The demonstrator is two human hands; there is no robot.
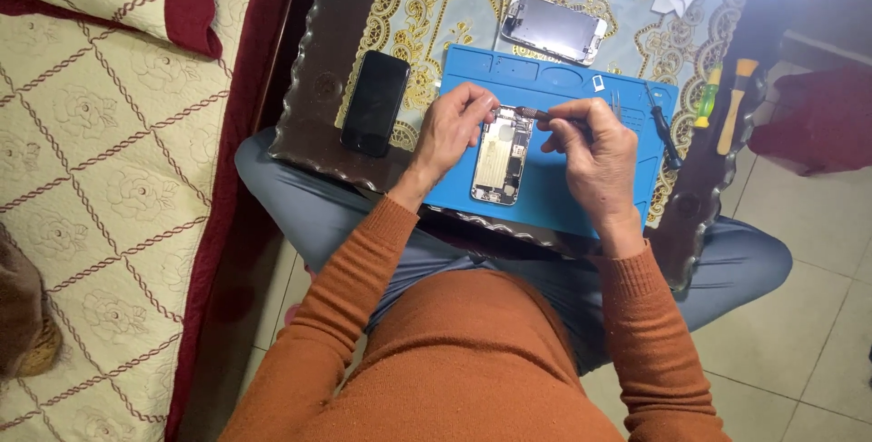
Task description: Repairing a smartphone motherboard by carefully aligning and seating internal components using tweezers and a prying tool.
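Observation:
An opened phone body (501, 166) with its insides showing lies on a blue work mat (554, 197) on a small dark table. My left hand (450, 133) rests on the phone's upper left edge, fingers curled onto it. My right hand (595, 156) grips a thin dark screwdriver (536, 114), its tip touching the top of the phone. The phone's detached screen panel (554, 27) lies face up beyond the mat.
A black phone (374, 102) lies left of the mat. Tweezers (616, 101) and a dark tool (665, 126) sit on the mat's right side. Yellow-handled screwdrivers (732, 106) lie at the table's right edge. A quilted bed (100, 178) stands to the left.

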